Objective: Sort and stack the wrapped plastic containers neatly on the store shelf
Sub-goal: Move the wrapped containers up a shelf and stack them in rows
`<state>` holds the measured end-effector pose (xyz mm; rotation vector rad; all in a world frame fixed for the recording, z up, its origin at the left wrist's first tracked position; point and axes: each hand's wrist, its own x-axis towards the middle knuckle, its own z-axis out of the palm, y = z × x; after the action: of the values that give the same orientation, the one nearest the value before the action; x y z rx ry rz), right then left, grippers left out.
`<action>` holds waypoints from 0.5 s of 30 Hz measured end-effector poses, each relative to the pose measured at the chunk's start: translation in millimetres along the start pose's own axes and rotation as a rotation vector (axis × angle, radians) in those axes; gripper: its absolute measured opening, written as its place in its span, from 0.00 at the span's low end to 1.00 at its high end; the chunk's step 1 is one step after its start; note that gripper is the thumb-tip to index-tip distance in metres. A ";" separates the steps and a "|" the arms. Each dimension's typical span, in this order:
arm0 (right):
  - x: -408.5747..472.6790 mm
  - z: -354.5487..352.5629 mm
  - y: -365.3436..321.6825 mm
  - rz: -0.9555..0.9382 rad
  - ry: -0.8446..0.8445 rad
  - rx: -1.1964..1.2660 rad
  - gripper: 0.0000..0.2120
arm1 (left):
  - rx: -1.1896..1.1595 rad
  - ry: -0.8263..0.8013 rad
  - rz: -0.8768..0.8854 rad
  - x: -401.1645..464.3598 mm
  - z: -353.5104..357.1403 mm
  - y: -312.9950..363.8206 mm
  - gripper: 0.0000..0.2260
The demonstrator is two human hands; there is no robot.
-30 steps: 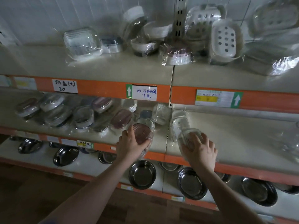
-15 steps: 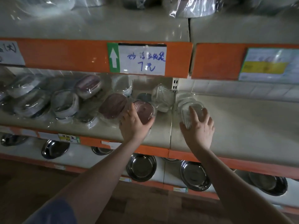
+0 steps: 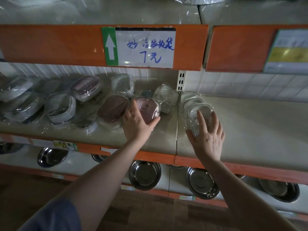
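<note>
Pink and wrapped in shiny plastic, the pink container sits in my left hand on the middle shelf. My fingers curl round its near side and my thumb hooks under its right edge, so it leans up off the shelf. Just left of my fingers lies a brown-lidded container, touching the pink one or very close to it. Further left past my fingers is a heap of more wrapped containers, all tipped this way and that.

My right hand holds a clear container. The fingers are spread over its near side and the thumb is on its left edge. It stands on its edge, tilted. Behind my fingertips I see two more clear containers leaning in a row.

Above my fingers is an orange shelf edge with a white price label with blue writing. Below my wrists are shiny metal bowls on the lower shelf.
</note>
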<state>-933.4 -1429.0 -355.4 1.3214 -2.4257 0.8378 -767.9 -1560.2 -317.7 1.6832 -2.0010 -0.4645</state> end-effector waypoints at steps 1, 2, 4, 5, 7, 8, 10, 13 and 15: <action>-3.6 -1.4 1.2 0.014 0.000 0.016 0.35 | 0.006 0.000 0.020 -4.2 -1.0 -2.9 0.49; -7.6 -3.1 1.9 0.029 0.003 0.030 0.37 | 0.009 -0.002 0.036 -9.6 -1.6 -6.0 0.49; -16.7 -6.2 2.5 0.045 -0.004 0.042 0.39 | 0.010 -0.033 0.051 -23.4 -2.6 -11.0 0.48; -21.5 -7.2 2.8 0.051 -0.019 0.043 0.40 | 0.018 -0.049 0.062 -31.2 -3.1 -13.0 0.48; -29.5 -8.7 3.4 0.067 -0.048 0.049 0.41 | 0.052 -0.054 0.098 -44.5 -2.6 -16.9 0.48; -32.1 -9.3 3.3 0.072 -0.058 0.053 0.42 | 0.070 -0.052 0.116 -48.8 -2.3 -18.3 0.48; -34.4 -10.6 4.1 0.065 -0.086 0.057 0.40 | 0.096 -0.071 0.161 -51.3 -2.0 -20.0 0.48; -32.9 -13.6 10.3 0.029 -0.123 0.066 0.39 | 0.143 -0.149 0.276 -47.9 -1.9 -17.7 0.48; -30.2 -18.0 18.5 0.003 -0.147 0.072 0.39 | 0.180 -0.192 0.346 -45.7 -2.3 -13.2 0.47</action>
<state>-932.9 -1389.8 -362.0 1.4531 -2.5310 0.8649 -750.0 -1517.7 -329.5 1.3881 -2.4794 -0.3401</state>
